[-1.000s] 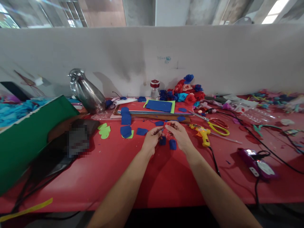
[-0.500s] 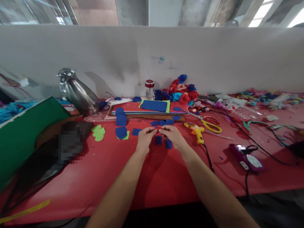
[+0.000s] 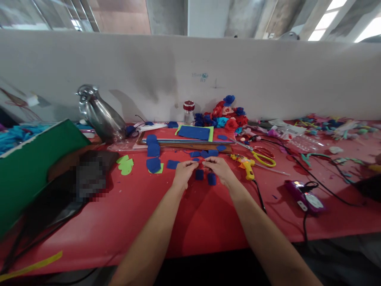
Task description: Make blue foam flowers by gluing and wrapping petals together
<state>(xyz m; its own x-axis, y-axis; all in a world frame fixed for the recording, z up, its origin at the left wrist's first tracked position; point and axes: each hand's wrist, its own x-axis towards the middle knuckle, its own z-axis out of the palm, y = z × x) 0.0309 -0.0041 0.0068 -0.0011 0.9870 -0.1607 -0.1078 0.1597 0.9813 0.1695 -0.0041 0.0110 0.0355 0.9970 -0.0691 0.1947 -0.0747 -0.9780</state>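
My left hand (image 3: 183, 174) and my right hand (image 3: 219, 170) are held close together over the middle of the red table, fingertips pinched and almost meeting. What they pinch, if anything, is too small to make out. Just below the fingers lie a dark blue square piece (image 3: 199, 174) and a second blue piece (image 3: 212, 179). Left of my left hand is another flat blue piece (image 3: 172, 164). Beyond the fingertips, several blue cut pieces (image 3: 195, 154) lie scattered. A yellow glue gun (image 3: 245, 164) rests to the right of my right hand.
Yellow-handled scissors (image 3: 264, 159) lie behind the glue gun, and a purple power strip (image 3: 305, 197) sits to the right. Paper flowers (image 3: 230, 115) are heaped at the wall. A steel jug (image 3: 104, 115), green cutouts (image 3: 126, 165) and a green box (image 3: 59, 147) stand or lie leftward.
The view has shifted slightly, so the table things appear a little displaced. My hands stay pinched together in nearly the same place, with the fingertips slightly farther apart.
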